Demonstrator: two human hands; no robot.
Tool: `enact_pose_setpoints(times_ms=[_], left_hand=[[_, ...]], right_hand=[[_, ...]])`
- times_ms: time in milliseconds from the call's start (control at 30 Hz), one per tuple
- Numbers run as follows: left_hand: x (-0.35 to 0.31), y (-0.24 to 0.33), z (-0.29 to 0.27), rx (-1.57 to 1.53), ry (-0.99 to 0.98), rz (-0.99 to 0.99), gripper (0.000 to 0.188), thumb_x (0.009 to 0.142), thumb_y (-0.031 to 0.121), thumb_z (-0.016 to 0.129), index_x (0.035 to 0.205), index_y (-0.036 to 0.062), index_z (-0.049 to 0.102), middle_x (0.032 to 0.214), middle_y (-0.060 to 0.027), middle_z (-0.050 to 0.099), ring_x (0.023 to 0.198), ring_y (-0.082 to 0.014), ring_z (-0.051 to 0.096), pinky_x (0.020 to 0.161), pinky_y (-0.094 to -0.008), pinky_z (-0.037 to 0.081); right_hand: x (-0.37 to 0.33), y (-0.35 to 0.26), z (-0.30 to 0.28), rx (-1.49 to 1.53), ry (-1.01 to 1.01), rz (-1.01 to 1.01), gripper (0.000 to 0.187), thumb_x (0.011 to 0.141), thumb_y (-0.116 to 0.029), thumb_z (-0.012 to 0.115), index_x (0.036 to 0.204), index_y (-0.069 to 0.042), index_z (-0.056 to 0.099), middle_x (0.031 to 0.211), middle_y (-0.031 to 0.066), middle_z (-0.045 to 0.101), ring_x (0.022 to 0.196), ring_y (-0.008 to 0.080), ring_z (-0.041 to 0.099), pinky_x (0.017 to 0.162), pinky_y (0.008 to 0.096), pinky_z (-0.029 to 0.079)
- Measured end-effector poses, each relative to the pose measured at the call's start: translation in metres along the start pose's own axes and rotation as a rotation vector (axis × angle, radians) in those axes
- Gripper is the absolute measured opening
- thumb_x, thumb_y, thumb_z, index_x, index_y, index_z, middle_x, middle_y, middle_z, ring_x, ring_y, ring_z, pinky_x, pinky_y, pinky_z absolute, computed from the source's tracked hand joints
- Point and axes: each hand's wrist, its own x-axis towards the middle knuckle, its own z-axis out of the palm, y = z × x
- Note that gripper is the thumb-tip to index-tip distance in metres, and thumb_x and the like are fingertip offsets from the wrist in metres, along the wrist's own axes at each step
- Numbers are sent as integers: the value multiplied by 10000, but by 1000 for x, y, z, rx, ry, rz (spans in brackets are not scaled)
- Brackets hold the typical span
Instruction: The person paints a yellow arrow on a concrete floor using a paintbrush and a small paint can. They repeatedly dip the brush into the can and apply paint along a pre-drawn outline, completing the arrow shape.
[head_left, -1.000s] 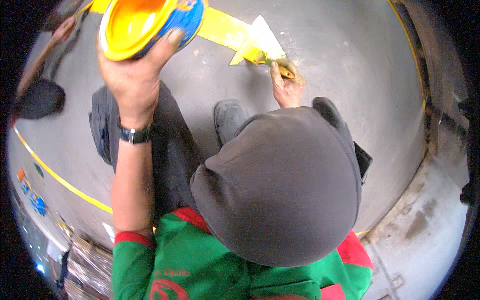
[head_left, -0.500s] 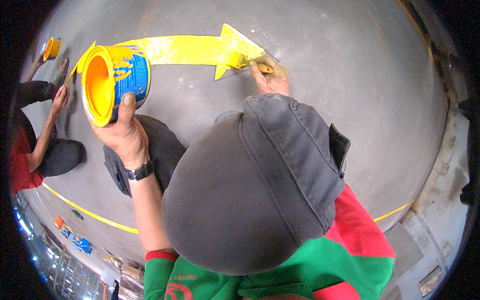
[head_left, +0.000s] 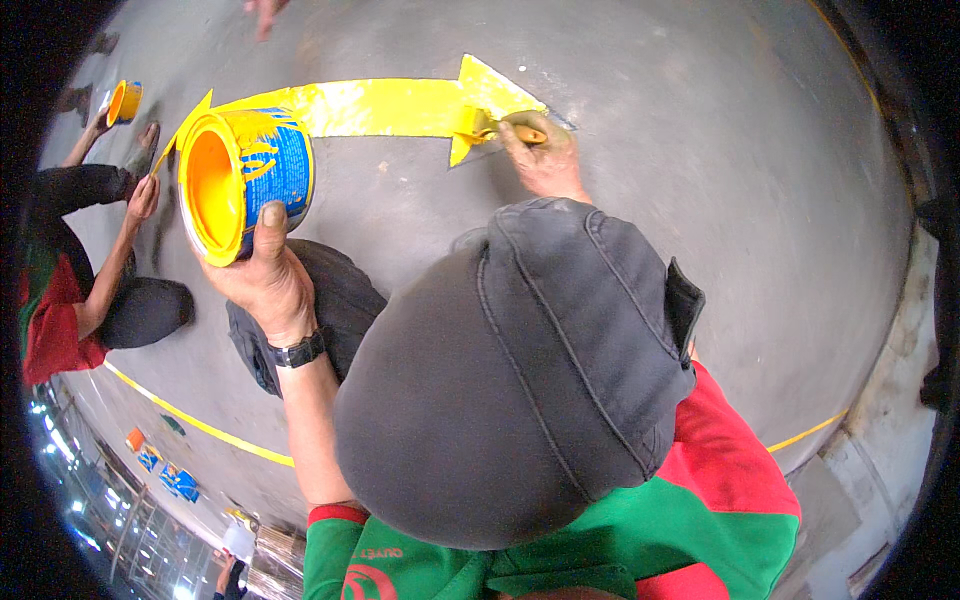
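Observation:
My left hand (head_left: 262, 285) grips a blue and yellow paint can (head_left: 280, 165) around its side. The can is tilted, with its open mouth and the yellow paint inside facing left and drips down its label. My right hand (head_left: 548, 165) is closed on the handle of a paintbrush (head_left: 472, 124). The yellow-coated bristles lie on the head of a painted yellow arrow (head_left: 380, 108) on the grey floor. The arrow's head points right, and the can covers part of its left end.
At left, a squatting co-worker's hand (head_left: 144, 197) works at the arrow's left end; another paint can (head_left: 124, 102) is in their other hand. Another person's hand (head_left: 264, 14) shows at the top edge. A dark cap (head_left: 500, 370) fills the middle. Blue containers (head_left: 180, 482) stand beyond a yellow floor line (head_left: 215, 432).
The whole view has shifted slightly. Against the arrow, the brush has slid a little left across its head. Another person's hand has come in at the top.

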Motion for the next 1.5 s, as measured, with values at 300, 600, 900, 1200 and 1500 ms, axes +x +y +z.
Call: enact_pose_setpoints(times_ms=[300,600,900,1200,1500], left_hand=[[-2,3,1,-27,-42,31,741,736,152,905,1346,-14,520,1231,-100,634,1103,-201,630,997,-355,492],[-3,-6,-4,-6,1,16,713,758,137,888,1349,-12,518,1230,-99,634,1100,-205,630,982,-353,509],[2,-4,-5,-11,-31,28,669,787,83,849,1365,-10,526,1246,-111,645,1114,-217,636,997,-358,505],[4,-8,-12,-26,-64,3,677,794,83,843,1381,-9,520,1263,-110,647,1135,-215,635,1018,-357,495],[4,-7,-8,-10,-31,8,686,792,114,855,1377,-8,519,1248,-109,647,1126,-210,634,1011,-348,497]], right_hand=[[7,-4,3,-15,-6,-76,216,932,-232,710,1023,-37,711,886,102,729,810,193,690,746,316,539],[-10,27,-56,-123,5,108,195,946,-231,700,1017,-49,709,841,72,709,755,153,650,673,299,518],[0,5,-25,-23,11,-11,190,924,-243,700,980,-61,698,839,148,711,755,266,717,658,362,544],[-17,10,-71,-139,107,78,167,941,-221,701,982,-59,708,760,70,682,670,153,625,606,306,499],[3,5,-38,-141,1,57,171,946,-233,692,986,-68,716,789,59,703,706,157,647,654,319,523]])
